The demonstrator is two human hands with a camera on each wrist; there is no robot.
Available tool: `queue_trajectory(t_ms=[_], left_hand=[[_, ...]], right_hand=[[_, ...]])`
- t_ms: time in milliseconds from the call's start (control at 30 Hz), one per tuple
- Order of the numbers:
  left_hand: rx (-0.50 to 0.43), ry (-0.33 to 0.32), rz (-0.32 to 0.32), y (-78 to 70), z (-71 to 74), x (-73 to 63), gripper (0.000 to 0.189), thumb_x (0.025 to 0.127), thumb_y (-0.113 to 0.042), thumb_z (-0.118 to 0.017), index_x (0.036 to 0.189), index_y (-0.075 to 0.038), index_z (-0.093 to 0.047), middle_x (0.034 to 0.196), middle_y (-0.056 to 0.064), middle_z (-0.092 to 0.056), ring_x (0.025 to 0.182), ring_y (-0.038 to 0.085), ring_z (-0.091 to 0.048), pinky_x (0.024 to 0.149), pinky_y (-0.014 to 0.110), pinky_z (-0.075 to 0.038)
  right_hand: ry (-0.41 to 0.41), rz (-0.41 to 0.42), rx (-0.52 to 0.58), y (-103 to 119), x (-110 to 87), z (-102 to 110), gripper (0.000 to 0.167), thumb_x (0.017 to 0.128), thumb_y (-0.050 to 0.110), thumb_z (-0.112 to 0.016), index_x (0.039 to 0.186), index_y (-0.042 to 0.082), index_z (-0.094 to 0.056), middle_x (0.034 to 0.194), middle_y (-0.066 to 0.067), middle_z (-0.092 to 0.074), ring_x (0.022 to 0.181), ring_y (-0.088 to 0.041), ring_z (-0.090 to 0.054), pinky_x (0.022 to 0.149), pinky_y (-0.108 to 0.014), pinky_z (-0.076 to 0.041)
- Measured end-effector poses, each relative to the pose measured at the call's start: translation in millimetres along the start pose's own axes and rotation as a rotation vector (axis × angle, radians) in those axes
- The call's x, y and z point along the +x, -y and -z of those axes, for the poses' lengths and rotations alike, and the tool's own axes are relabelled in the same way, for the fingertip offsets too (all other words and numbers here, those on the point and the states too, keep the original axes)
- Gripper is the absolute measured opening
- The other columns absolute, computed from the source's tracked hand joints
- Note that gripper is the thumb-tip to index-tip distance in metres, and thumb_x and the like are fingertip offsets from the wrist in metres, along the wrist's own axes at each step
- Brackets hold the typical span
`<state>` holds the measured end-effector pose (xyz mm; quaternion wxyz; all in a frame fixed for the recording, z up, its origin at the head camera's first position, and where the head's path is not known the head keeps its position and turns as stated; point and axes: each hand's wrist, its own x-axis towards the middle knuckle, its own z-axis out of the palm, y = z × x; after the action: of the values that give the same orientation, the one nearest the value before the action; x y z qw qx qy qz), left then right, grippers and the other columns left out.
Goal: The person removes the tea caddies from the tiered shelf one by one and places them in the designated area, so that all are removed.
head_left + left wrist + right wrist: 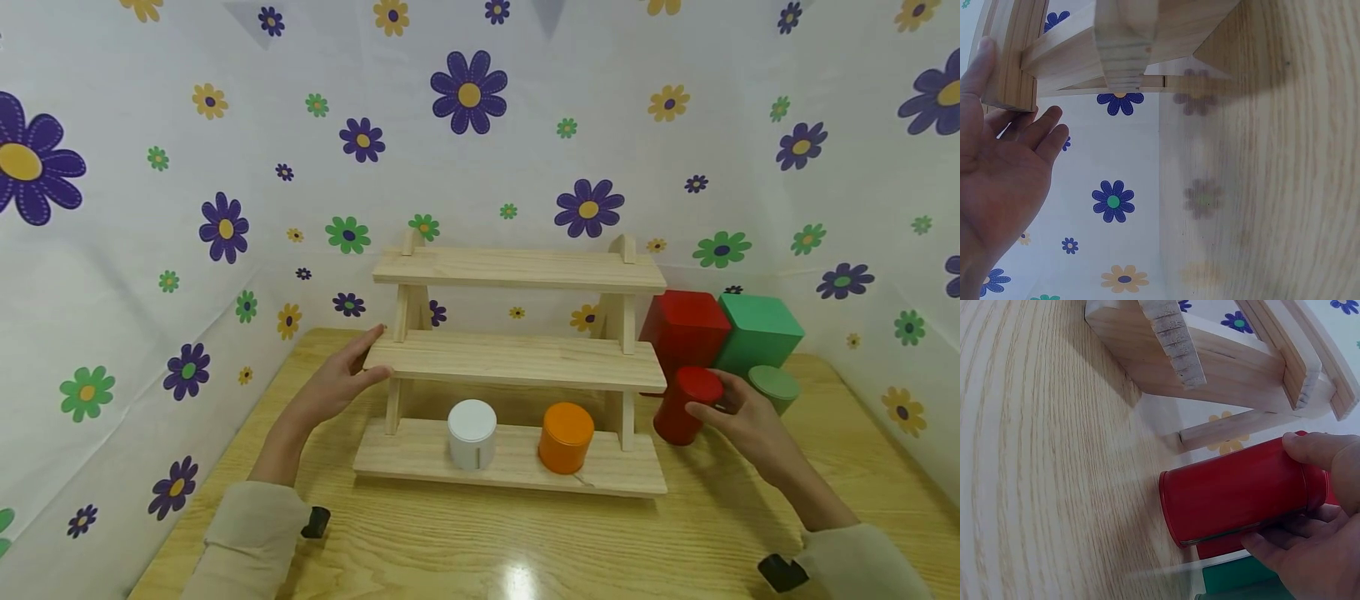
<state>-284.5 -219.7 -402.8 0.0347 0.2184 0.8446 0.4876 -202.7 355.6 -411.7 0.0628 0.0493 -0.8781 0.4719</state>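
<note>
A flower-print cloth [517, 158] backs the table [420, 546]. At the left end of the wooden shelf [517, 354], your left hand [335, 387] pinches the middle tier; right of the shelf, your right hand [752, 427] grips the red canister [681, 414] near its top.

both sleeves [249, 533] are plain pale beige, a small black piece [316, 522] jutting beside each one.

Red canister [681, 412], white flowered backdrop [465, 187]
</note>
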Motion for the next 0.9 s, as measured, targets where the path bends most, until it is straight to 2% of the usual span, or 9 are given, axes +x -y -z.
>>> queue_trajectory(t_ms=[500,567,633,700,767,833,900], left_hand=[[-0.002,0.002,-0.006,-0.9,-0.3,0.3,0.082,0.106,-0.033,-0.061,0.166,-0.004,-0.014,0.172,0.012,-0.012,0.157,0.033,-0.012,0.123,0.051,-0.021],[0.002,0.001,-0.009,-0.9,-0.2,0.2,0.081,0.106,-0.033,-0.061,0.166,-0.004,-0.014,0.172,0.013,-0.012,0.157,0.034,-0.012,0.123,0.052,-0.02],[0.005,-0.001,-0.009,-0.4,0.0,0.0,0.081,0.106,-0.033,-0.061,0.166,-0.005,-0.014,0.172,0.013,-0.012,0.157,0.035,-0.012,0.123,0.052,-0.02],[0.008,-0.004,-0.007,0.0,0.0,-0.3,0.08,0.106,-0.033,-0.061,0.166,-0.005,-0.015,0.172,0.013,-0.012,0.157,0.035,-0.012,0.123,0.052,-0.02],[0.011,-0.005,-0.006,-0.1,0.0,-0.4,0.08,0.106,-0.033,-0.061,0.166,-0.005,-0.015,0.172,0.013,-0.013,0.157,0.035,-0.012,0.123,0.052,-0.02],[0.01,-0.005,-0.005,0.1,-0.1,-0.4,0.08,0.106,-0.033,-0.061,0.166,-0.004,-0.015,0.172,0.013,-0.013,0.157,0.034,-0.012,0.124,0.052,-0.019],[0.01,-0.005,-0.006,0.2,-0.2,-0.3,0.079,0.107,-0.032,-0.061,0.165,-0.004,-0.016,0.172,0.013,-0.013,0.157,0.034,-0.012,0.124,0.052,-0.019]], right_hand=[[-0.007,-0.007,-0.034,-0.4,0.0,-0.6,0.073,0.101,0.02,-0.07,0.152,-0.014,-0.031,0.145,-0.037,-0.048,0.101,0.012,-0.051,0.081,-0.006,-0.048],[-0.013,0.004,-0.052,0.4,-0.8,-0.7,0.074,0.101,0.02,-0.071,0.152,-0.015,-0.03,0.144,-0.037,-0.048,0.106,0.001,-0.057,0.081,-0.005,-0.048],[-0.025,0.02,-0.073,2.7,-1.8,-0.9,0.076,0.1,0.019,-0.072,0.152,-0.016,-0.028,0.144,-0.039,-0.048,0.113,-0.017,-0.062,0.08,-0.004,-0.046],[-0.043,0.042,-0.108,6.7,-3.0,-1.5,0.078,0.099,0.018,-0.073,0.152,-0.017,-0.028,0.143,-0.04,-0.047,0.117,-0.037,-0.059,0.078,-0.002,-0.044],[-0.066,0.067,-0.14,11.7,-4.0,-1.8,0.079,0.098,0.018,-0.074,0.151,-0.018,-0.028,0.144,-0.042,-0.045,0.122,-0.051,-0.052,0.08,0.0,-0.041],[-0.091,0.086,-0.168,17.5,-4.7,-1.4,0.079,0.098,0.02,-0.074,0.152,-0.016,-0.029,0.146,-0.042,-0.044,0.126,-0.055,-0.049,0.09,-0.005,-0.045],[-0.112,0.097,-0.177,22.5,-5.3,0.1,0.078,0.099,0.021,-0.074,0.153,-0.013,-0.03,0.148,-0.04,-0.042,0.131,-0.057,-0.045,0.095,-0.006,-0.042]])
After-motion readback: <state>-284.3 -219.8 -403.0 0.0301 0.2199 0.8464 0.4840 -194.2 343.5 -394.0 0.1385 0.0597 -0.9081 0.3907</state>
